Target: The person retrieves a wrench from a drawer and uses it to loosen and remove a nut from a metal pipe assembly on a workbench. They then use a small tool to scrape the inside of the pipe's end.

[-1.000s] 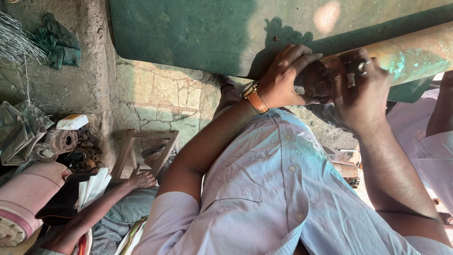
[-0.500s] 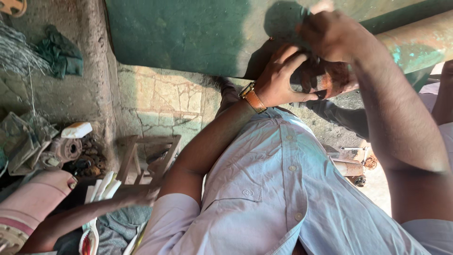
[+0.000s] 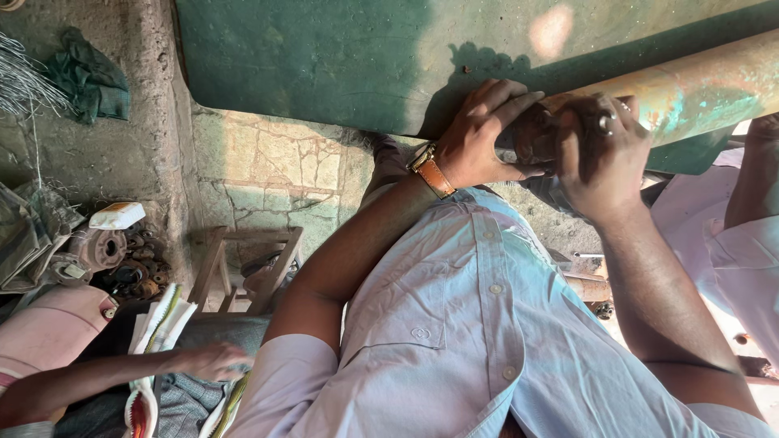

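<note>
1. Both hands meet at the end of a rusty, green-stained pipe (image 3: pixel 690 85) that runs in from the upper right, set against a large green metal panel (image 3: pixel 341 57).
2. The left hand (image 3: pixel 483 134), a tan-strapped watch (image 3: pixel 430 170) on its wrist, has its fingers curled closed around a small dark part (image 3: pixel 527 142) at the pipe's end.
3. The right hand (image 3: pixel 604 154) closes over the same part from the other side, a ring on one finger; the two hands touch.
4. The part itself is mostly hidden between the palms, and its shape is hard to make out.
5. A pale blue buttoned shirt (image 3: pixel 454 324) fills the lower middle of the view.
6. At left, a small white rectangular package (image 3: pixel 116 215) with a yellowish edge lies on a heap of rusty metal parts (image 3: pixel 122 259) by a rough wall.
7. A low wooden stool (image 3: pixel 247 264) stands beside the heap.
8. Another person's hand (image 3: pixel 213 361) rests at lower left on folded cloth, the arm cut off by the frame edge.
9. A second person in white sleeves (image 3: pixel 742 243) is cut off at right.
10. A green rag (image 3: pixel 85 77) and wire strands sit at upper left.
</note>
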